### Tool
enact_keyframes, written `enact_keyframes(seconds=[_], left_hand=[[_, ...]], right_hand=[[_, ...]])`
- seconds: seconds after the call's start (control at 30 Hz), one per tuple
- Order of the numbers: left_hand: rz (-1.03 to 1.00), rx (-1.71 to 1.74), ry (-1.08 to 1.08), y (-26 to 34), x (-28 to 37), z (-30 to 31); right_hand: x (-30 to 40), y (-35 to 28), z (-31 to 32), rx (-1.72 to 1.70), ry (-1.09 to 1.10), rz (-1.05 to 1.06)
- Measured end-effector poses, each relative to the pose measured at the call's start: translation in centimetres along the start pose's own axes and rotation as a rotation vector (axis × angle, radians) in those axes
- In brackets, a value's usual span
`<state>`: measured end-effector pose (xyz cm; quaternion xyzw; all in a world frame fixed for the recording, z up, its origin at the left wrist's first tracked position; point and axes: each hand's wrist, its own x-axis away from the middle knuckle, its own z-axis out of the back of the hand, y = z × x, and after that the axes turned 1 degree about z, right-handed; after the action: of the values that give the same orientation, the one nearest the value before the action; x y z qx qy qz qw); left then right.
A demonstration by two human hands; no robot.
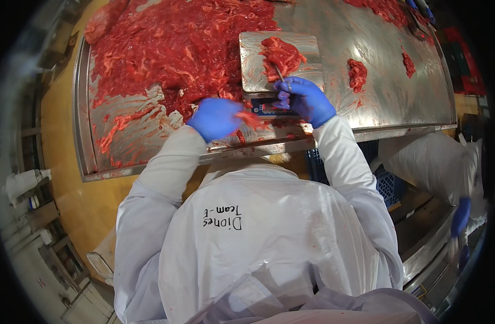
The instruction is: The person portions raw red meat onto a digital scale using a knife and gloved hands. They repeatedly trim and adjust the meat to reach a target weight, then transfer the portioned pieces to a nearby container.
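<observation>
My left hand (216,118), in a blue glove, is a little blurred at the front edge of a large heap of raw red meat (182,48). A strip of meat (252,120) hangs from its fingers. My right hand (308,97), also blue-gloved, holds a thin metal tool (279,74), perhaps scissors or tongs, whose tip touches a piece of raw meat (283,56). That piece lies on the steel plate of a digital scale (251,65). The scale's display is partly covered by my right fingers.
A steel table with a raised rim (405,127) carries everything. Small meat pieces (357,75) lie right of the scale, with more meat (381,10) at the far right. Blue crates (387,188) stand below the table. A co-worker's blue-gloved hand (460,216) shows at the right.
</observation>
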<state>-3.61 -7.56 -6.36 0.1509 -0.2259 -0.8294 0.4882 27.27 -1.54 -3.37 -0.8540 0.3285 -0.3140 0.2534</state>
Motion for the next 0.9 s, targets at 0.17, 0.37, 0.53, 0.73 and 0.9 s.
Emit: enact_keyframes(seconds=[0.17,0.37,0.53,0.73,0.9], left_hand=[[0.402,-0.404,0.181,-2.8,3.1,2.3],[0.161,-0.091,0.029,-2.2,5.7,-3.0],[0.063,0.023,0.327,2.5,-4.7,5.4],[-0.107,-0.019,0.292,5.1,-10.8,2.1],[0.202,0.057,0.217,-0.6,-4.3,1.2]], right_hand=[[7.4,2.1,1.8,-0.034,-0.140,0.041],[10.3,3.6,8.5,-0.262,0.211,0.380],[11.4,-0.1,3.1,0.179,0.165,0.380],[4.5,0.7,1.3,0.515,0.185,0.073],[9.2,1.9,3.8,0.456,0.122,-0.019]])
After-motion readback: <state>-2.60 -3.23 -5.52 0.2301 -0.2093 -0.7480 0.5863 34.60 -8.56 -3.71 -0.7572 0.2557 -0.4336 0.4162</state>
